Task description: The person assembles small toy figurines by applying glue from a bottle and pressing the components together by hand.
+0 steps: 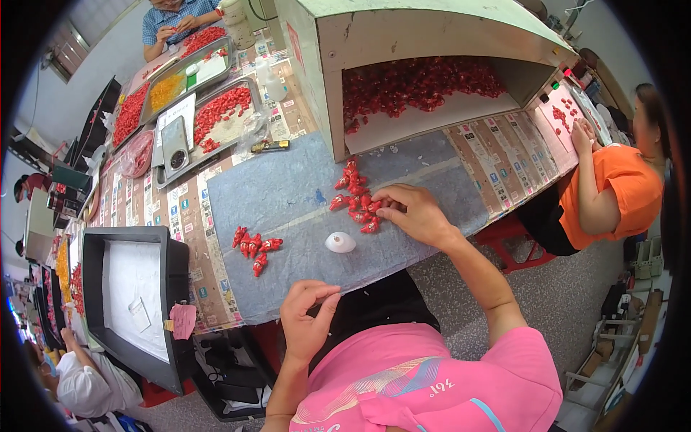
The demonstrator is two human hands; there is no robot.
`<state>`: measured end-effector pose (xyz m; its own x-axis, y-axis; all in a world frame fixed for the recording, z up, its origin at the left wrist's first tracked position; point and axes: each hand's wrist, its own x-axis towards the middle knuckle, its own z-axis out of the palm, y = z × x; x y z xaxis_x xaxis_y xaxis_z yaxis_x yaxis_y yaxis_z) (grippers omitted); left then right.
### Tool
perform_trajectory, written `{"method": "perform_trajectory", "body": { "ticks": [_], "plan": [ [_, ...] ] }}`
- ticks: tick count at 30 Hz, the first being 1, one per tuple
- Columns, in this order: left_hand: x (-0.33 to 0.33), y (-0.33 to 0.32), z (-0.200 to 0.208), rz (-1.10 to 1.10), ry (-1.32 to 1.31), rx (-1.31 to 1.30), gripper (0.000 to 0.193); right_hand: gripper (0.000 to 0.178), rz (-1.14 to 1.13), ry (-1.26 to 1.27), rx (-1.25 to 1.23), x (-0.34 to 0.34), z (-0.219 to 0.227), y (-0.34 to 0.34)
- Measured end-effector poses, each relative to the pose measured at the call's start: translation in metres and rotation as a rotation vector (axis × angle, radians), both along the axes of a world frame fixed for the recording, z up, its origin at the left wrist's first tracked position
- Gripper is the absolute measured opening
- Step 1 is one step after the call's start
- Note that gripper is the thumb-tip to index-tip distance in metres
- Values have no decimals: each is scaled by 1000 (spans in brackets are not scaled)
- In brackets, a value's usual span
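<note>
My right hand (415,214) reaches over the blue mat (302,173). Its thumb and index finger close on a small red plastic piece at the right edge of a loose pile of red pieces (353,189). My left hand (308,317) is in front of the mat's near edge, thumb and index tips together; whether anything tiny is between them I cannot make out. Between the hands stands a small white squeeze bottle (340,243), seen from above. Several more red pieces (254,247) form a smaller group to the left.
A metal hood (432,29) holding a large heap of red pieces (425,83) stands at the back. Metal trays, a phone (175,143) and a lighter (271,146) lie back left. A black bin (176,266) is at the left. Co-workers sit around; one in orange (626,187) is at the right.
</note>
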<state>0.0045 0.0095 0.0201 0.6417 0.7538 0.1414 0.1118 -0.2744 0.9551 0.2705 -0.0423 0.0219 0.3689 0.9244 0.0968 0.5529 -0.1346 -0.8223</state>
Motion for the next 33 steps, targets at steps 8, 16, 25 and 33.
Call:
{"method": "perform_trajectory", "body": {
  "ticks": [8, 16, 25, 33],
  "plan": [
    [1, -2, 5, -5, -1, -20, 11, 21, -85, 208, 59, -14, 3, -6],
    [23, -18, 9, -11, -270, -289, 27, 22, 109, 1150, -9, -79, 9, -51],
    [9, -16, -8, -42, -529, -687, 25, 28, 28, 417, 29, -96, 8, -47],
    [-3, -7, -8, 63, -513, -815, 36, 46, -47, -232, 289, -96, 5, -1]
  ]
}}
